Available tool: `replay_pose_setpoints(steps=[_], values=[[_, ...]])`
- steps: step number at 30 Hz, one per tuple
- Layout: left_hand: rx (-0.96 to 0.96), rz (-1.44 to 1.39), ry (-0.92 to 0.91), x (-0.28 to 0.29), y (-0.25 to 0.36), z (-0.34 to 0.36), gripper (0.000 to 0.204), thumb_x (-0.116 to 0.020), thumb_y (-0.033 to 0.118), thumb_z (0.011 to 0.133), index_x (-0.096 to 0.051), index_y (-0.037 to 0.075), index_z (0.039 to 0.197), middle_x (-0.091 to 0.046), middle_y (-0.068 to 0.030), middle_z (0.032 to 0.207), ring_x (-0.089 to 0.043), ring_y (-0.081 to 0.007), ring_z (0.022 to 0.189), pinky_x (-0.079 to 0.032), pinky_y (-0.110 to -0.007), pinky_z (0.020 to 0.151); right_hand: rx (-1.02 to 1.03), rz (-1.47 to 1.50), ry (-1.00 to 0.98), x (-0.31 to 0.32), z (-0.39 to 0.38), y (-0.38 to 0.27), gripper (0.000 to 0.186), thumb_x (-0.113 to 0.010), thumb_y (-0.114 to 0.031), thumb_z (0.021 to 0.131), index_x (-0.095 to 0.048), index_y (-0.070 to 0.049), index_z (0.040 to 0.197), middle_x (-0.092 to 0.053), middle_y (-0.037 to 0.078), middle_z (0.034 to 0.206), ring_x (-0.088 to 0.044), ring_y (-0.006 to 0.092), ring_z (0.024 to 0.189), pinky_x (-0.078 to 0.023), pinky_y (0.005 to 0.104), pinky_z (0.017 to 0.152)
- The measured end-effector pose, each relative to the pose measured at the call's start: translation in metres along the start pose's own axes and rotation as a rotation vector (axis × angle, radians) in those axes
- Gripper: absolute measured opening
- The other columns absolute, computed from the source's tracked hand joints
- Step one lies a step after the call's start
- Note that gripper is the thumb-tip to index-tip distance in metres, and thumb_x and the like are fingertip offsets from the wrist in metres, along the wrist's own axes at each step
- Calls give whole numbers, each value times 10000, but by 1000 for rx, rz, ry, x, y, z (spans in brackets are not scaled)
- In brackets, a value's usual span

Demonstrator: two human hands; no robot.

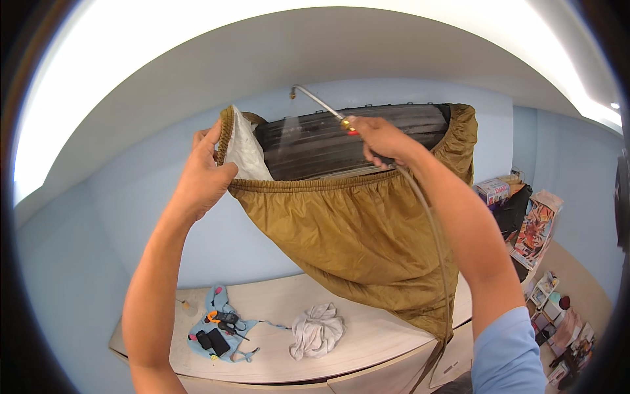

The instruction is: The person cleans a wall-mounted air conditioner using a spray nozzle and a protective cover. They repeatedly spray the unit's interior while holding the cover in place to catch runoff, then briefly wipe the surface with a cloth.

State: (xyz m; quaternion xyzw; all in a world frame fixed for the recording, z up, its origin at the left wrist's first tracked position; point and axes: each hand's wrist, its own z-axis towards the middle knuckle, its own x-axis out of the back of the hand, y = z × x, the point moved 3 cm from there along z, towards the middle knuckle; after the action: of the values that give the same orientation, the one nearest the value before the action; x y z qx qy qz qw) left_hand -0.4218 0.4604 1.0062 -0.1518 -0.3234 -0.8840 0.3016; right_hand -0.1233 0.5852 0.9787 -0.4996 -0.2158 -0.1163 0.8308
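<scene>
My right hand (386, 141) is closed around the handle of a spray wand (321, 103). Its metal tube bends down at the brass nozzle, and a fine mist falls on the left part of a wall-mounted air conditioner (354, 141), whose dark inside is exposed. Around the unit hangs a brown cleaning cover (354, 230) with a gathered elastic rim and white lining (246, 148). At the cover's left end my left hand (209, 171) pinches that rim, pulling it outward. From the wand's handle a thin hose (438, 243) runs down over the cover.
Below is a pale wooden cabinet (269, 361). On it lie a crumpled whitish cloth (317, 331) and a blue cloth (216, 302) with a screwdriver and small black items. The cover's tail reaches the cabinet's front. Boxes (538, 223) and clutter stand at the right.
</scene>
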Motion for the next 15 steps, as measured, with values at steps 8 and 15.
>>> replay_pose_setpoints(steps=[8, 15], values=[[23, 29, 11, 0, 1, 0, 796, -549, -14, 797, -350, 66, 1563, -376, -132, 1412, -417, -262, 1305, -417, -337, 1056, -86, 56, 74, 4, 3, 5, 637, -384, -530, 1055, -409, -86, 1510, -509, 32, 620, -466, 85, 442, -417, 250, 371], [71, -351, -17, -9, -7, 2, 806, -530, -56, 784, -338, 61, 1558, -482, -104, 1356, -468, -231, 1292, -380, -365, 1113, -135, 61, 179, 49, -10, 35, 636, -399, -566, 1038, -449, -112, 1481, -512, 38, 623, -479, 97, 437, -426, 250, 369]])
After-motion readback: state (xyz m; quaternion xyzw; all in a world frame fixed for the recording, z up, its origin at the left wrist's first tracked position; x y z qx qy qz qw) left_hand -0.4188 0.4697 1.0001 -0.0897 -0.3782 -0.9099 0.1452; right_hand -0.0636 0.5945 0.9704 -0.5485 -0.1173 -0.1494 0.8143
